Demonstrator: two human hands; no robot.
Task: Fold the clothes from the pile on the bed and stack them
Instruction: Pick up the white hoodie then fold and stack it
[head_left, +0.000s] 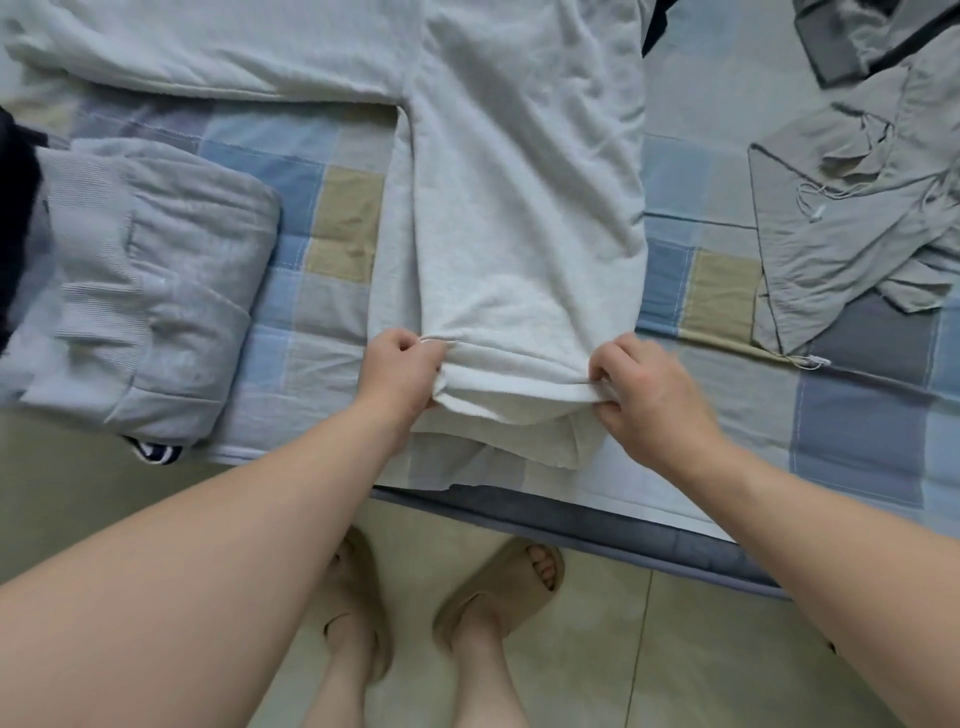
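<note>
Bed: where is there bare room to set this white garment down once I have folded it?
Bare sheet shows between the folded grey stack and the white garment. A wider patch lies right of the right hand, nearer you than the crumpled grey clothes. The far left is crowded by the garment's spread fabric.
</note>
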